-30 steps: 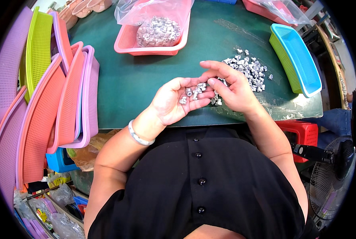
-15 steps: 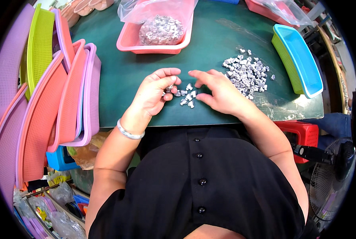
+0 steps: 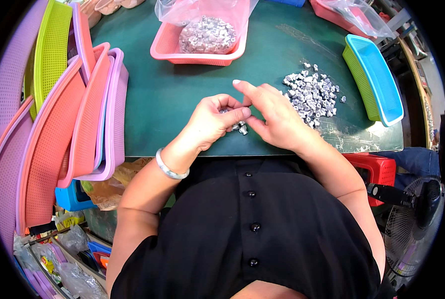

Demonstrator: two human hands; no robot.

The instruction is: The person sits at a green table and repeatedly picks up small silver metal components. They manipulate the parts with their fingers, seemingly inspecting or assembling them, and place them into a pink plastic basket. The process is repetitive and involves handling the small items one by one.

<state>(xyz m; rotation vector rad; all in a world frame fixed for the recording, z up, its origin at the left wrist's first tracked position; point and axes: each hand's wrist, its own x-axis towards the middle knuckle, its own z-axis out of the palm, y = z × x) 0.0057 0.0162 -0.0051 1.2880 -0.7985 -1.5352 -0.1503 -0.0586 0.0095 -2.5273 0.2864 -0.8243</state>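
Note:
My left hand (image 3: 210, 123), with a pale bangle (image 3: 170, 166) at its wrist, is curled, and bits of silver metal show among its fingers. Its thumb and fingertips meet those of my right hand (image 3: 277, 115) above the table. The right thumb and a finger pinch there while the index finger sticks out; what lies in that pinch is hidden. Just below the fingertips, small ribbed metal fittings (image 3: 242, 129) rest on the table, partly covered by the hands. A larger pile of the same fittings (image 3: 311, 94) spreads beyond my right hand.
On the green table (image 3: 152, 109), a pink basket (image 3: 197, 59) holds a clear bag of fittings (image 3: 207, 37). A blue-and-green basket (image 3: 354, 70) stands at the right edge. Stacked plastic baskets (image 3: 53, 139) crowd the left side. A red stool (image 3: 382, 172) and a fan (image 3: 417, 219) are lower right.
My left hand has moved right and turned over the small group of fittings, so its fingertips now meet the right hand's. The right fingers have closed in. The view has shifted slightly.

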